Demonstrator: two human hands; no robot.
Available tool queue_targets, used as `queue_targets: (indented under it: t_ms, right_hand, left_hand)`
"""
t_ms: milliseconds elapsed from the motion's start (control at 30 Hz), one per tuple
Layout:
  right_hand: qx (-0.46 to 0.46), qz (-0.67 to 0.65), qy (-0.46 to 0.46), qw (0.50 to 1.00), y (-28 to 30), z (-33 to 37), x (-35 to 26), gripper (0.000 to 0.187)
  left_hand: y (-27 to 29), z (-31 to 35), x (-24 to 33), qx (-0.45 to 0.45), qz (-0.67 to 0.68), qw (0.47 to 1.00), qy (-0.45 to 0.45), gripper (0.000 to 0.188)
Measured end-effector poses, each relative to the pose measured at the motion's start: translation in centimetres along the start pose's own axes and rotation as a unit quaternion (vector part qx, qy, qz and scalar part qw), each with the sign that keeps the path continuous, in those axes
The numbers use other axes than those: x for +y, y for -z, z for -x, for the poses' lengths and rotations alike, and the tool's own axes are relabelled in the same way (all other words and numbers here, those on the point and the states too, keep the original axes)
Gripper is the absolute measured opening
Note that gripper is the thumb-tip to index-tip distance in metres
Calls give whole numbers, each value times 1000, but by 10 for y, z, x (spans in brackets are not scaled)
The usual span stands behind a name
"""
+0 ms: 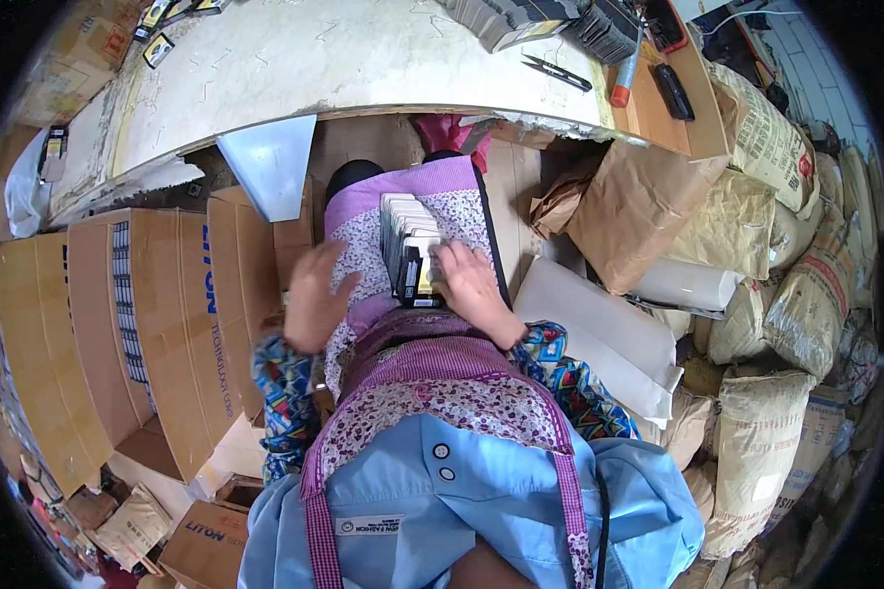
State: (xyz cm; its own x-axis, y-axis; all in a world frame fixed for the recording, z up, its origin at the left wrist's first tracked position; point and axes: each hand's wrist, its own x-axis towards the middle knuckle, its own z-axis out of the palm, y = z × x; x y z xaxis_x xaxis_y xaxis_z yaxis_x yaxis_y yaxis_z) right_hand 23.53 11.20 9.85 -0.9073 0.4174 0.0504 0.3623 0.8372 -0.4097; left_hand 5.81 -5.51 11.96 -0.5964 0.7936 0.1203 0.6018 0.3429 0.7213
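On my lap, over a purple and floral apron [359, 211], lies a long row of thin, flat card packs [410, 221] with white edges. The nearest pack [420, 285] shows a black face with a yellowish patch. My right hand [473, 287] is at the near right side of the row, its bent fingers gripping the packs there; its fingertips are partly hidden. To the left of the row, apart from it, my left hand [316, 294] is raised with nothing in it. Its thumb stands away from the fingers, which are slightly blurred.
Ahead is a worn white worktable [314, 59] with black scissors [557, 73], stacked dark packs [511, 20] and an orange-tipped tube [626, 74]. Open cardboard boxes [172, 324] stand at left, one holding rows of packs. Sacks [771, 452] and a white roll [599, 334] crowd the right.
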Motion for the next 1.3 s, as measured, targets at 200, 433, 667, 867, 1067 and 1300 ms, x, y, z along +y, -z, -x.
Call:
queue_targets:
  t_ms: [200, 433, 667, 867, 1067, 1300]
  right_hand:
    - [64, -141, -40, 987, 18, -18, -6, 19]
    - [-47, -447, -82, 889, 14, -15, 0, 18]
    - [110, -392, -90, 909, 12, -17, -20, 22]
    - [-13, -459, -96, 883, 22, -17, -3, 23]
    - [68, -491, -143, 857, 15, -15, -4, 10]
    - [0, -659, -280, 698, 25, -24, -5, 16]
  left_hand:
    - [-58, 2, 37, -18, 22, 994, -104, 69]
    - [-58, -6, 44, -43, 194, 975, 105, 48]
    - [-64, -8, 43, -2, 494, 858, 137, 28]
    - [-56, -5, 36, -106, 487, 856, 138, 25]
    - [-61, -3, 40, -71, 452, 878, 145, 28]
    - [-64, -5, 40, -78, 425, 892, 132, 22]
